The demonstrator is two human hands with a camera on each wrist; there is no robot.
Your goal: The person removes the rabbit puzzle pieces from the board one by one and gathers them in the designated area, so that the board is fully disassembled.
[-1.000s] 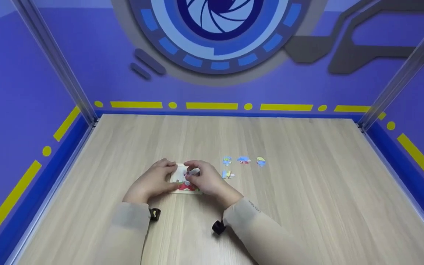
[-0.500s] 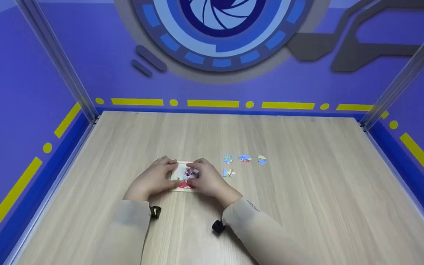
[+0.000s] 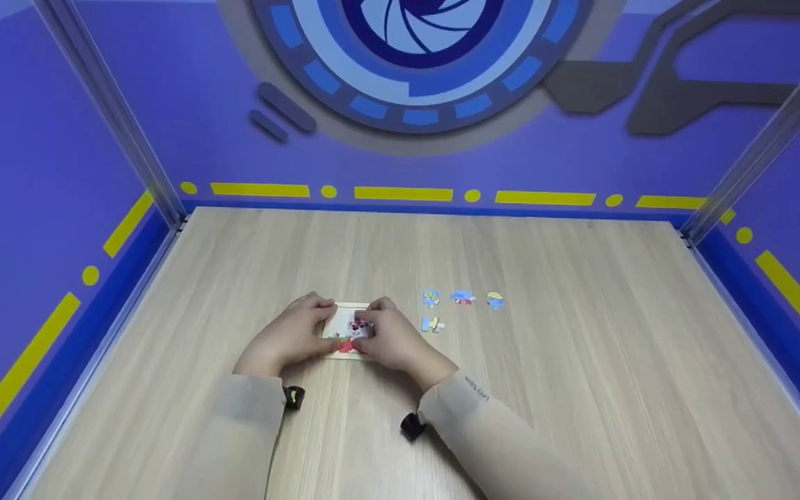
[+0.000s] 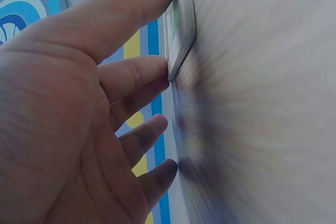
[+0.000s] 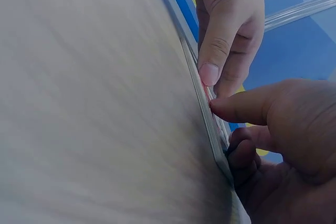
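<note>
Three purple-blue panel walls (image 3: 400, 167) box in the action, yellow dashes (image 3: 403, 194) running along their foot, grey metal posts (image 3: 103, 97) up at about ten and two o'clock. Below spreads a broad, pale wood-grain table (image 3: 580, 389), flat and even, good footing for close work. Onto it reach two beige sleeves (image 3: 504, 437). Left hand (image 3: 285, 333) at nine o'clock: thumb and index finger stretched wide to brace an edge, the others fanned toward the tabletop. Right hand (image 3: 400, 340) at three to four: thumb down on the print, fingers bent in narrow. Pinching something? Can't tell, the hand covers it!

Between them lies a small rectangular, pale-rimmed puzzle tray (image 3: 337, 323), red print along six o'clock, bare white at ten. Near its middle, a pink-and-white printed piece (image 3: 357, 328). Seating looks like the step in hand, so: keep that left brace firm, line up the tabs before pushing, press flat and even, never force a corner.

And out at two to three o'clock, four loose, partly blue jigsaw pieces (image 3: 432, 324), all lying apart.
</note>
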